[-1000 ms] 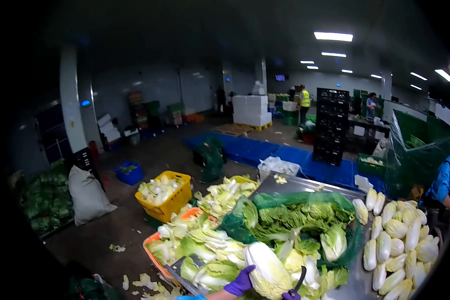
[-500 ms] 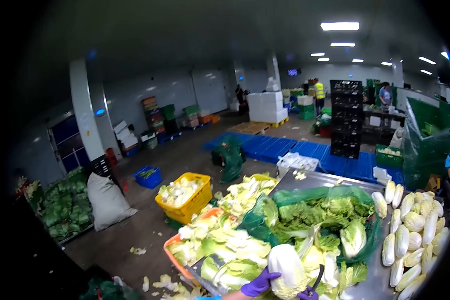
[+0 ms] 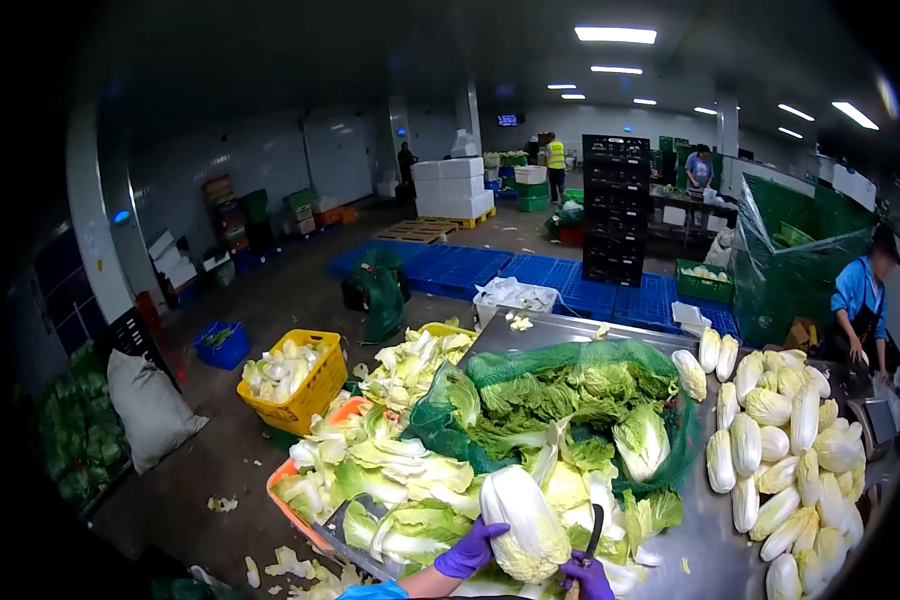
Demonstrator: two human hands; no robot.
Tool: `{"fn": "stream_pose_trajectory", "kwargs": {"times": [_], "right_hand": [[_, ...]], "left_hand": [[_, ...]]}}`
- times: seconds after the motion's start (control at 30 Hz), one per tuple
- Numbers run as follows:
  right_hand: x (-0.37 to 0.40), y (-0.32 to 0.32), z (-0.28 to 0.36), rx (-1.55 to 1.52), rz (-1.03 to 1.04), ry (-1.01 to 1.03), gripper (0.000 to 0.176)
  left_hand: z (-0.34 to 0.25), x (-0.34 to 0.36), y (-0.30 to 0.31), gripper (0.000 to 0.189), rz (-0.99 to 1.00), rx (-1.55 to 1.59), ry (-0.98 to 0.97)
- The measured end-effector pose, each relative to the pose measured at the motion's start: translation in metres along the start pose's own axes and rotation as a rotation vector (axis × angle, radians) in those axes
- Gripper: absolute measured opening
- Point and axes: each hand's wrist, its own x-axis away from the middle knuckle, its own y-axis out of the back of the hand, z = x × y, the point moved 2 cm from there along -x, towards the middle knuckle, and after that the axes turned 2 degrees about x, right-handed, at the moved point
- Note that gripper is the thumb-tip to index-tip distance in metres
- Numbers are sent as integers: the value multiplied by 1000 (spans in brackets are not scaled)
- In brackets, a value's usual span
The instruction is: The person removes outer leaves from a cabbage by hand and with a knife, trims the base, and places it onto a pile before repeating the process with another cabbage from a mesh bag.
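My left hand [image 3: 473, 549], in a purple glove, is closed on the side of a pale napa cabbage [image 3: 522, 522], which it holds tilted over the table's near edge. In my right hand [image 3: 587, 578], gloved too, is a knife [image 3: 597, 530] with a dark curved blade pointing up, just right of the cabbage's base. Behind the cabbage lies a green mesh bag [image 3: 692, 425] opened around leafy napa cabbages [image 3: 642, 446]. Loose trimmed leaves [image 3: 410, 470] are heaped left of my hands, partly over an orange crate [image 3: 288, 495].
Trimmed cabbages [image 3: 767, 407] are piled at the right of the metal table [image 3: 705, 545]. A yellow crate [image 3: 320, 383] of leaves stands on the floor at left. Across the table's right side a co-worker in blue [image 3: 858, 300] stands. Blue pallets [image 3: 460, 268] and black stacked crates [image 3: 613, 210] lie beyond.
My view has swung to the right, so the scene sits further left and the co-worker at right shows more fully. The cabbage stays in my left hand and the knife in my right.
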Motion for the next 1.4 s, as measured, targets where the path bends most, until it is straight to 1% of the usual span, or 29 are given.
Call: {"fn": "stream_pose_trajectory", "kwargs": {"times": [0.03, 0.07, 0.1, 0.17, 0.23, 0.3, 0.37, 0.4, 0.5, 0.57, 0.67, 0.73, 0.77, 0.83, 0.87, 0.9, 0.97, 1.0, 1.03, 1.07, 1.1, 1.17, 1.2, 1.23, 1.27, 1.3, 1.33, 1.37, 1.4], "right_hand": [[-1, 7, -7, 2, 13, -34, 31], [-4, 10, -5, -19, -115, 46, 42], [-4, 11, -4, -28, -91, 44, 42], [2, 5, 7, -63, -105, 68, 42], [5, 3, 12, -86, -132, 92, 43], [7, 3, 20, -79, -115, 149, 45], [14, -2, 34, -121, -74, 203, 48], [14, -3, 38, -150, -70, 216, 45], [19, -8, 48, -141, -72, 177, 46], [21, -10, 49, -155, -57, 175, 45], [18, -7, 47, -171, -68, 195, 44], [14, -5, 41, -247, -77, 193, 45], [11, -5, 40, -246, -70, 201, 45], [14, -8, 44, 84, -199, 278, 49], [19, -7, 46, 183, -168, 214, 50], [21, -10, 46, 187, -167, 215, 50], [21, -20, 51, 335, -225, 427, 51], [24, -24, 57, 348, -225, 406, 54], [21, -26, 62, 497, -230, 592, 56], [16, -29, 63, 506, -235, 665, 57], [14, -33, 68, 615, -233, 685, 60], [6, -40, 71, 543, -165, 670, 68], [3, -44, 72, 519, -139, 658, 71], [1, -45, 69, 461, -134, 587, 76], [0, -46, 72, 487, -146, 476, 77], [2, -44, 69, 512, -163, 352, 79], [-5, -34, 55, 501, -133, 408, 80], [-8, -31, 54, 489, -103, 463, 81], [-5, -27, 52, 436, -103, 481, 81]], "left_hand": [[1, -4, 6, 67, -35, -17, 22], [2, -3, 5, 69, -76, -32, 48], [2, -2, 2, 63, -113, -15, 29], [1, -7, 2, 59, -227, 13, 74], [-3, -9, -10, 58, -286, 101, 71], [-9, -10, -20, 60, -267, 90, 13], [-7, -16, -7, 65, -250, 114, 1], [-8, -15, -7, 67, -245, 144, 20], [-8, -20, 3, 71, -225, 198, -42], [-8, -21, 7, 73, -154, 247, -44], [-9, -20, 5, 72, -121, 251, -46], [-10, -20, 5, 75, -203, 143, -45], [-12, -21, 3, 75, -197, 141, -54], [-12, -19, -3, 73, -220, 124, -31], [-13, -17, -8, 71, -215, 114, -20], [-11, -17, -7, 71, -214, 117, -23], [-7, -16, -2, 66, -177, 137, 92], [-6, -12, -11, 64, -230, 82, 144], [3, -15, 4, 65, -152, -11, 98], [7, -16, 4, 68, -70, -88, 19], [10, -13, -9, 72, -69, -213, -64], [19, -14, -8, 79, 51, -482, -71], [26, -15, -7, 83, 72, -661, -104], [40, -15, 8, 89, 118, -731, -214], [41, -13, -6, 96, 171, -972, -261], [48, -11, -2, 100, 207, -1061, -212], [59, -14, 12, 100, 220, -1028, -192], [58, -16, 8, 100, 235, -995, -172], [58, -15, 3, 98, 265, -1039, -238]]}}
